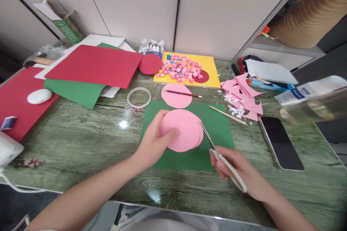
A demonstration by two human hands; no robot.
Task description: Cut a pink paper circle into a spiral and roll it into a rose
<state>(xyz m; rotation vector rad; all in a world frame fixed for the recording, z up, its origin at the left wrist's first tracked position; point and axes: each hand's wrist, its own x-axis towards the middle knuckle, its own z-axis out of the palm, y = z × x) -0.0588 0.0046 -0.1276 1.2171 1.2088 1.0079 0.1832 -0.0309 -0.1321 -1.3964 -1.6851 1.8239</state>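
Pinched in my left hand is a pink paper circle, thumb on top; its right edge shows a second layer, loosely overlapping. My right hand grips white-handled scissors, whose blades reach the circle's upper right edge. Whether the blades are on the paper or just beside it I cannot tell. Both hands are above a green paper sheet. Just beyond it lies another pink circle with a dark red pencil across it. A wooden stick rests at the sheet's upper right corner.
Pink paper scraps and a phone lie to the right. At the back, small pink rolled pieces cover a yellow sheet. A tape roll, red paper and a white mouse are on the left.
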